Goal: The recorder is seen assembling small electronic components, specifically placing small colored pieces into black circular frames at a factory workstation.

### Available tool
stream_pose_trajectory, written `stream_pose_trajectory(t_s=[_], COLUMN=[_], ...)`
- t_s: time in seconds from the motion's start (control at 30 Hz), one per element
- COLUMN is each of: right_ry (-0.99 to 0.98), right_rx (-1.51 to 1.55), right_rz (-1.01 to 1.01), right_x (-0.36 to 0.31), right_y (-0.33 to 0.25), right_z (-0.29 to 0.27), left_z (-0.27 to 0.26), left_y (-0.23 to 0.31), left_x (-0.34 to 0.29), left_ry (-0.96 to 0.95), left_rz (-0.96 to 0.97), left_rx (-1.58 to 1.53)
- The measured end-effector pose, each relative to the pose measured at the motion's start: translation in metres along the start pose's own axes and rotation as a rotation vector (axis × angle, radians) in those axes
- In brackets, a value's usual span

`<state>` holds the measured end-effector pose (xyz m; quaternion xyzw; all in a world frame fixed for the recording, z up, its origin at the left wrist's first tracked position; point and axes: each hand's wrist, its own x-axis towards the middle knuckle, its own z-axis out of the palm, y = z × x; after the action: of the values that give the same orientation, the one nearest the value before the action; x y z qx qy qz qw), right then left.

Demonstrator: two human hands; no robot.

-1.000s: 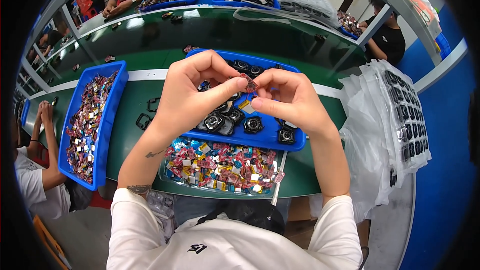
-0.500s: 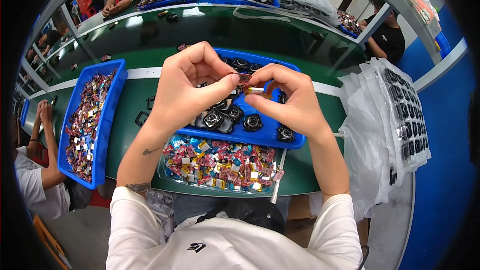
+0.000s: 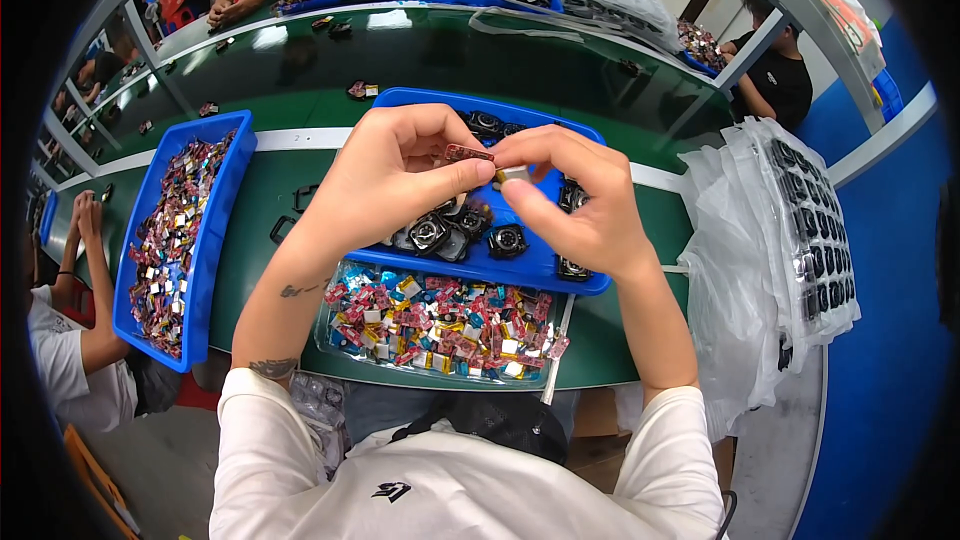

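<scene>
Above the blue tray [image 3: 540,278], my two hands meet. My left hand [image 3: 392,180] is closed, pinching a small red circuit board [image 3: 468,153] between thumb and forefinger. Against the board's right end sits a small silver-white battery [image 3: 514,174] with a yellowish edge, pinched by my right hand [image 3: 582,202]. Whether a wire joins the two is too small to tell. Beneath my hands the tray holds several round-faced black watch housings [image 3: 506,240]. Nearer to me, a clear tray [image 3: 330,348] is heaped with red boards [image 3: 470,325] bearing white, yellow and blue parts.
At left stands a long blue bin [image 3: 205,270] full of similar boards. Stacked clear blister trays [image 3: 815,230] with black housings rise at right beside plastic wrap [image 3: 725,260]. A green conveyor [image 3: 300,75] carries a few pieces beyond a pale rail. Other people work across and at left.
My left hand has dipped slightly and the board now shows its flat red side. My right thumb and forefinger have closed in around the battery. More of a piece on the conveyor shows.
</scene>
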<state>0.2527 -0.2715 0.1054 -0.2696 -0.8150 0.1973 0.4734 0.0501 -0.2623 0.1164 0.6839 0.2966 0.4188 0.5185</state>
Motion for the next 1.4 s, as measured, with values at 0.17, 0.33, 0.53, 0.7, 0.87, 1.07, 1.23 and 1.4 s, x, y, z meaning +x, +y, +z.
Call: stream_pose_trajectory(t_s=[0.17, 0.33, 0.53, 0.7, 0.87, 1.07, 1.23, 1.4], right_ry=[0.038, 0.003, 0.062, 0.043, 0.093, 0.065, 0.043, 0.016], right_rx=[0.291, 0.307, 0.396, 0.338, 0.393, 0.557, 0.573, 0.640], right_rz=[0.136, 0.239, 0.262, 0.200, 0.286, 0.326, 0.295, 0.309], right_x=[-0.001, -0.001, 0.000, 0.000, -0.001, -0.002, -0.004, -0.006], right_y=[0.005, -0.003, -0.006, -0.007, -0.005, -0.003, -0.006, -0.004], right_z=[-0.004, -0.002, -0.004, -0.003, -0.006, -0.011, -0.005, -0.001], left_z=[-0.001, 0.001, 0.001, 0.007, 0.009, 0.006, 0.004, 0.007], left_y=[0.001, 0.000, -0.005, -0.007, 0.005, -0.002, 0.002, 0.001], left_x=[0.000, 0.001, 0.001, 0.002, 0.000, 0.001, -0.002, -0.001], left_ry=[-0.013, 0.026, 0.055, 0.080, 0.032, 0.047, -0.025, -0.017], left_rz=[0.040, 0.075, 0.110, 0.214, 0.111, 0.216, 0.035, -0.002], left_rx=[-0.052, -0.098, -0.049, 0.110, 0.316, 0.099, -0.062, -0.158])
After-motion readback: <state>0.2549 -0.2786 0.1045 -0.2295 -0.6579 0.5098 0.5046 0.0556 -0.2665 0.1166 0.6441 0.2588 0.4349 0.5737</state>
